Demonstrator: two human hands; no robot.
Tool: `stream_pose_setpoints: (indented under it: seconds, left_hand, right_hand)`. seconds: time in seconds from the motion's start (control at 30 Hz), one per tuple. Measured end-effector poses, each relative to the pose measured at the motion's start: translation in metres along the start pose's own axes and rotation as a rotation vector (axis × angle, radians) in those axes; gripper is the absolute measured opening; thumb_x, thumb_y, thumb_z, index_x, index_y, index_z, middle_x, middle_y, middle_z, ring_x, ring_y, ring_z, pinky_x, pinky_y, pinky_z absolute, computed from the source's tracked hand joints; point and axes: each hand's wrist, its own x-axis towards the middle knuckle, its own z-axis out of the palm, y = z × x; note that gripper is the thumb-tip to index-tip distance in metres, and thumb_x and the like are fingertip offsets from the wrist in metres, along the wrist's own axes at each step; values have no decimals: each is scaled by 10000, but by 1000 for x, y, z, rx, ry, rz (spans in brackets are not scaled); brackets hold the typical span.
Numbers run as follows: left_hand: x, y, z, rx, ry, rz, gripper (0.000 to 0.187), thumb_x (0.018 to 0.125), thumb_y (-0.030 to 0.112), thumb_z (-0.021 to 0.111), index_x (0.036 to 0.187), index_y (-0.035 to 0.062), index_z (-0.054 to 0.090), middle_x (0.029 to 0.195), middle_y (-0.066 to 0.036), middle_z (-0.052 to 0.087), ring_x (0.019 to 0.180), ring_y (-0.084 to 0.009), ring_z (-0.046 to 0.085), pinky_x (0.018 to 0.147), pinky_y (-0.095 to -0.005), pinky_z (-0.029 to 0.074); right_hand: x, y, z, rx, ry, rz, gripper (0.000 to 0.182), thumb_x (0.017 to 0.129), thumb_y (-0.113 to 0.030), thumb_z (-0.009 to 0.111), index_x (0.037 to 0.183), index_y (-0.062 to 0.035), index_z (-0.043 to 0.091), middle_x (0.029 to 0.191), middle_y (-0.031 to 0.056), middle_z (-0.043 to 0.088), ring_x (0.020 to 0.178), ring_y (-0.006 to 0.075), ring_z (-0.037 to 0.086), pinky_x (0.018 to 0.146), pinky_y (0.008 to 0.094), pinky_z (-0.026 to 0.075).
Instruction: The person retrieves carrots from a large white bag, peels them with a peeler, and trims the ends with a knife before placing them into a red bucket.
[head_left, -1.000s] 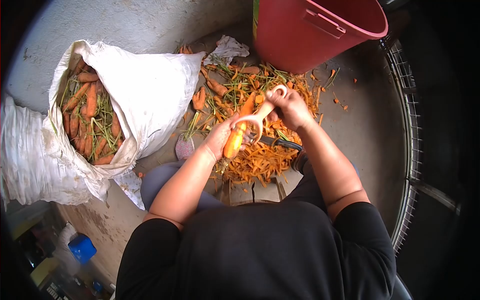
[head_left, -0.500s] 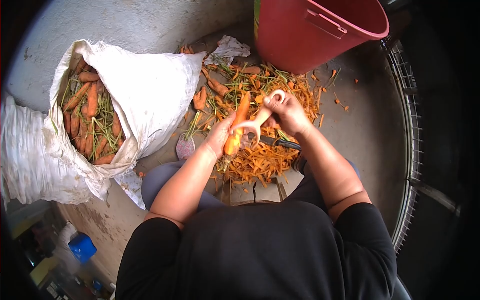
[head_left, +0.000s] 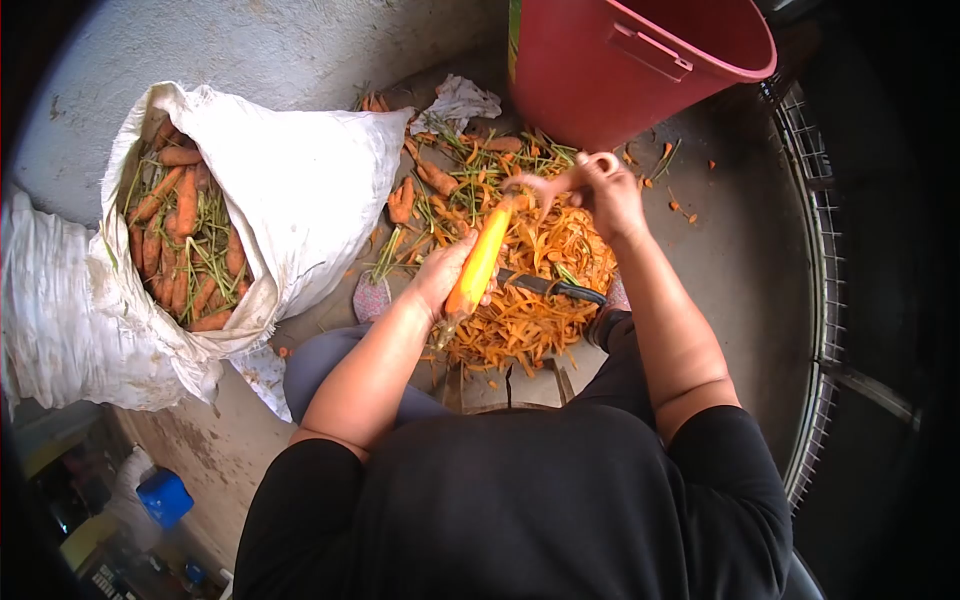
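A carrot (head_left: 478, 266), bright yellow-orange along its upper face, slants across my left hand (head_left: 440, 274), whose fingers wrap round its lower half. Its tip points away from me and its stem end hangs below the hand. My right hand (head_left: 614, 205) grips a pale Y-shaped peeler (head_left: 566, 182) by the handle. The peeler's head is slightly blurred and lies right at the carrot's far tip. Beneath both hands spreads a heap of orange peelings (head_left: 545, 325), with a dark-handled knife (head_left: 550, 285) lying across it.
Left stands an open white sack (head_left: 310, 165) full of unpeeled carrots (head_left: 185, 200). A large red bin (head_left: 600, 75) is at the back. Loose carrots (head_left: 435, 175) and green stalks lie beyond the peelings. A wire rack edge (head_left: 825, 260) runs along the right.
The peeler has moved from the carrot's lower middle out to its far tip, my right hand going away from me. More bright yellow surface shows on the carrot.
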Motion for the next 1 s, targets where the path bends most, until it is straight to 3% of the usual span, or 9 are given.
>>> stream_pose_setpoints:
  seconds: [0.1, 0.2, 0.3, 0.37, 0.43, 0.53, 0.67, 0.83, 1.0]
  left_hand:
    - [-2, 2, 2, 107, -61, 15, 468, 921, 426, 303, 1137, 40, 454, 770, -74, 508, 653, -167, 498, 525, -290, 443]
    - [0, 1, -1, 138, 25, 29, 457, 921, 417, 319, 1149, 44, 452, 775, -73, 516, 663, -161, 512, 522, -290, 457]
    - [-2, -1, 3, 251, 49, 53, 444, 922, 408, 331, 1140, 44, 464, 772, -70, 524, 655, -151, 518, 513, -275, 461]
    - [-3, -1, 5, 306, 64, 68, 439, 923, 403, 334, 1133, 43, 472, 766, -67, 527, 645, -144, 519, 504, -265, 462]
    - [-3, 0, 6, 342, 100, 75, 436, 925, 398, 331, 1128, 41, 478, 757, -63, 528, 632, -137, 518, 493, -257, 462]
    - [-3, 2, 8, 327, 72, 64, 448, 927, 403, 313, 1130, 39, 477, 752, -67, 528, 621, -143, 518, 484, -253, 463]
    - [-5, 3, 5, 275, -35, 44, 465, 925, 414, 304, 1134, 33, 470, 758, -72, 520, 612, -147, 515, 484, -251, 464]
    - [-11, 6, 8, 177, -60, 37, 480, 915, 431, 324, 1143, 31, 459, 763, -70, 509, 612, -141, 507, 483, -252, 462]
    - [-16, 6, 13, 223, -47, 66, 510, 891, 471, 363, 1136, 37, 467, 762, -64, 518, 633, -130, 525, 503, -255, 474]
  right_hand:
    - [2, -7, -4, 131, 82, -2, 184, 830, -211, 590, 805, -52, 503, 655, 77, 574, 454, 116, 517, 394, 225, 418]
    - [-17, -9, 15, 165, -138, 100, 189, 829, -201, 591, 807, -45, 487, 653, 83, 572, 445, 130, 520, 390, 223, 415]
    - [4, 2, -3, 127, 38, 78, 189, 826, -192, 595, 805, -40, 485, 656, 81, 569, 438, 128, 511, 393, 225, 422]
    - [15, 2, -14, -147, 292, -68, 198, 823, -194, 596, 816, -27, 490, 635, 72, 545, 441, 123, 494, 400, 228, 440]
    - [9, -4, -12, 170, 224, -1, 192, 827, -197, 591, 817, -32, 494, 644, 72, 543, 451, 130, 499, 407, 234, 445]
    - [-4, -3, -1, 241, -24, 105, 195, 827, -205, 593, 831, -41, 488, 686, 70, 551, 461, 129, 505, 426, 244, 456]
    - [15, 8, -22, 91, 242, 42, 180, 834, -194, 584, 829, -39, 493, 696, 74, 566, 469, 125, 511, 446, 240, 468]
    - [2, 7, -11, 312, 6, 136, 187, 854, -224, 554, 839, -50, 486, 669, 72, 559, 463, 125, 507, 459, 249, 467]
    - [26, 53, -49, 107, 290, 254, 243, 857, -277, 546, 842, -43, 480, 658, 78, 556, 490, 163, 536, 475, 286, 472]
